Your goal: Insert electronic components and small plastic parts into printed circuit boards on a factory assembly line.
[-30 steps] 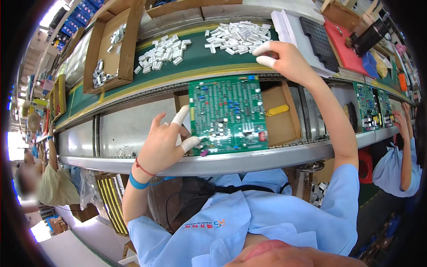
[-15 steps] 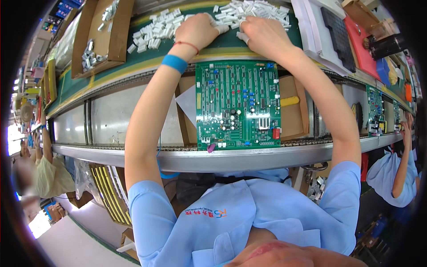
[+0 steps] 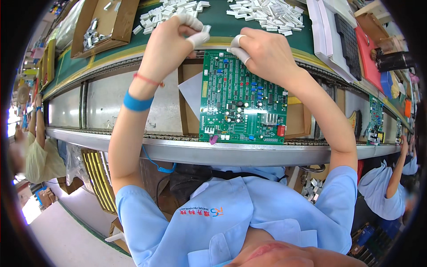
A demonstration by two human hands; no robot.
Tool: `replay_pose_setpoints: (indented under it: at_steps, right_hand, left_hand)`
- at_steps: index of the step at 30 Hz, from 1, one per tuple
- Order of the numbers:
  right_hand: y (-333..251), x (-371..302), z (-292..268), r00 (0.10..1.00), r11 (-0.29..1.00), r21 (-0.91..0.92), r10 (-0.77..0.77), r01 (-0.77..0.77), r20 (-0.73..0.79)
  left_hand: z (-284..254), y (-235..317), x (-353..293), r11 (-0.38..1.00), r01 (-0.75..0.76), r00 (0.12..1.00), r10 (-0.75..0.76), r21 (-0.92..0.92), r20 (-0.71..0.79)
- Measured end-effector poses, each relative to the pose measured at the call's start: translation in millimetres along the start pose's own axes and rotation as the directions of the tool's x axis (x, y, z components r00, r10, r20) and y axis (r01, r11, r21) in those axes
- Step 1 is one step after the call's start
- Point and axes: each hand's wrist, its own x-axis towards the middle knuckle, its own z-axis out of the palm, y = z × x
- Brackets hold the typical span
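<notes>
Board: the green board (image 3: 242,100) lies flat across the conveyor, its far edge by the far rail and its near edge at the near rail (image 3: 178,147); both hands are over or beside its far end.
Left hand: the left hand (image 3: 180,38) is raised beyond the board's far left corner, thumb and forefinger pinching a small white part (image 3: 206,29).
Right hand: the right hand (image 3: 262,51) is over the board's far edge, fingers curled, thumb and forefinger tips close together near the far left corner; I cannot tell whether they grip anything.
Finger covers: white finger covers (image 3: 199,39) on thumb and forefinger of each hand.
Left wrist: a blue band (image 3: 138,102) and a red cord (image 3: 147,80), left of the board.
On the board: a red block (image 3: 281,130) at its near right corner, a purple tab (image 3: 213,139) at its near left edge.
Beyond the board: a left heap (image 3: 149,20) and a right heap (image 3: 275,18) of white pieces on the green mat (image 3: 218,20).
Far left of the board: a carton (image 3: 122,31) holding metal pieces (image 3: 91,36).
Far right of the board: a black tray (image 3: 347,46), then a red sheet (image 3: 368,58).
Right of the board: another green board (image 3: 376,116), well apart, near a co-worker's hand (image 3: 404,144).
</notes>
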Motion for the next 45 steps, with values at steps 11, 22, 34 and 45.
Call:
replay_pose_setpoints:
  at_steps: [11,22,34,45]
  right_hand:
    - [-7.9,2.8,6.9,0.994,0.994,-0.073,-0.076,0.082,0.079]
    - [26.3,-20.2,-37.0,0.979,0.995,-0.015,0.093,-0.097,-0.179]
    - [207.5,-155.6,-84.7,0.773,0.615,-0.549,0.628,-0.566,-0.092]
    - [182.8,-141.1,-97.0,0.716,0.572,-0.502,0.682,-0.649,-0.148]
  left_hand:
    - [-27.1,-7.1,-76.4,0.959,0.229,0.97,-0.211,-0.165,0.12]
    - [-16.8,-19.3,-115.0,0.971,0.219,0.963,-0.231,0.097,0.14]
    - [11.8,-4.4,-136.3,0.922,0.141,0.95,-0.229,0.359,0.213]
    - [13.7,8.2,-128.2,0.813,-0.018,0.963,-0.142,0.583,0.228]
